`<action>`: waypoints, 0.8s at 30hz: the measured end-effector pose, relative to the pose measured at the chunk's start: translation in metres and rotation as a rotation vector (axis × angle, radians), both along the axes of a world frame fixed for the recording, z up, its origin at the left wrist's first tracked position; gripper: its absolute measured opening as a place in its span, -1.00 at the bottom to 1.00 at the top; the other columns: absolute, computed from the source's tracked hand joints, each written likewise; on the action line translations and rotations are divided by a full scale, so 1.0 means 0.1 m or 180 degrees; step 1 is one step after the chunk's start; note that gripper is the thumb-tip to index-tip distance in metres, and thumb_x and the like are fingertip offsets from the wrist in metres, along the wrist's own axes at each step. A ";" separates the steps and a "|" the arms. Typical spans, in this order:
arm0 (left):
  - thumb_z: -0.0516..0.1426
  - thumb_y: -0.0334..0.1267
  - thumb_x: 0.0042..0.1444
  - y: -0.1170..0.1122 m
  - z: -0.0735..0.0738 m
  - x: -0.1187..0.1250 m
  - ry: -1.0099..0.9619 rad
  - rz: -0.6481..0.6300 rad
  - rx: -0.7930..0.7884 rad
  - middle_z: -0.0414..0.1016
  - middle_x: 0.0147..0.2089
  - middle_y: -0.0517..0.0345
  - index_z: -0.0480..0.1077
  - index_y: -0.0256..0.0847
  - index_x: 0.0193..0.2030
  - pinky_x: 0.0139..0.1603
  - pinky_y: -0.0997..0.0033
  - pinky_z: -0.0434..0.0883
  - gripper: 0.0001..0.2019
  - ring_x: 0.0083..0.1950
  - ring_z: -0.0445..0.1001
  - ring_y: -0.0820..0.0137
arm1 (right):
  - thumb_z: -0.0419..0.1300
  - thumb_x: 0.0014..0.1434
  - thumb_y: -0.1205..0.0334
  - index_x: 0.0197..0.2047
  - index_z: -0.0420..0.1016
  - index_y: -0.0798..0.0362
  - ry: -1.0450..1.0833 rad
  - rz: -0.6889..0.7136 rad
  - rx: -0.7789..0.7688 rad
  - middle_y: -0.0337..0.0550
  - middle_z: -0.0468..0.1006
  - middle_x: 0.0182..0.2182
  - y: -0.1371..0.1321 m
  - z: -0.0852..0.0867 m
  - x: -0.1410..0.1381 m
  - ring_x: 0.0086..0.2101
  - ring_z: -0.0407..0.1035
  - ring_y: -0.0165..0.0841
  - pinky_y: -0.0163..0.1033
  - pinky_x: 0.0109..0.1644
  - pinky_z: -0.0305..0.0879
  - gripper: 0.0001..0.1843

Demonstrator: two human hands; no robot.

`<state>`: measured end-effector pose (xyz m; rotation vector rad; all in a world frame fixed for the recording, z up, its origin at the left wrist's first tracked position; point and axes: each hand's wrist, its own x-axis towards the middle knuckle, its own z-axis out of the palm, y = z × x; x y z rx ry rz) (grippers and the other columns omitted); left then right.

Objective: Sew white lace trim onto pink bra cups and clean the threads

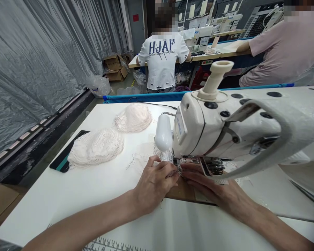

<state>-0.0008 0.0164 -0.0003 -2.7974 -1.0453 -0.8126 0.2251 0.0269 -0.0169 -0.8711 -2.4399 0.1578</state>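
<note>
Hands at a sewing machine, with containers on the floor around. The white lace (pixel 180 170) lies under the head of the sewing machine (pixel 191 132), at the needle area, on the white worktop (pixel 125 216). The left hand (pixel 158 181) has bent fingers with their tips against the lace; whether they pinch it cannot be told. The right hand (pixel 214 186) is extended and flat, its fingers reaching under the machine head beside the lace, partly hidden by the machine. To the left of the machine rest two piles: a white lace pile (pixel 96 146), partly over a dark flat object (pixel 61 162) with a green stripe, and, farther back, a pale pink pile (pixel 134 118). Containers: beyond the worktop, cardboard boxes (pixel 115 69) stand on the floor, flaps raised, with clear plastic at their right side; their contents cannot be made out. Near them, beside the silver curtain (pixel 47 52), sits a translucent plastic bag (pixel 99 86), its contents indistinct. A purple basket (pixel 182 89) shows in part near a seated person in white (pixel 161 66). At lower left, another cardboard box (pixel 2 202) is cut off by the picture's edge.
</note>
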 end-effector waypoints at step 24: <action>0.10 -0.41 0.21 0.00 -0.01 0.00 0.0056 0.0027 -0.0010 0.52 -0.13 0.21 0.37 -0.23 -0.19 -0.02 0.29 0.20 -0.93 -0.15 0.47 0.52 | 0.00 0.31 0.19 -0.12 0.56 -0.14 0.0086 -0.0147 0.0017 -0.12 0.56 -0.20 -0.02 -0.12 0.01 -0.11 0.42 -0.23 -0.10 -0.02 0.43 -0.71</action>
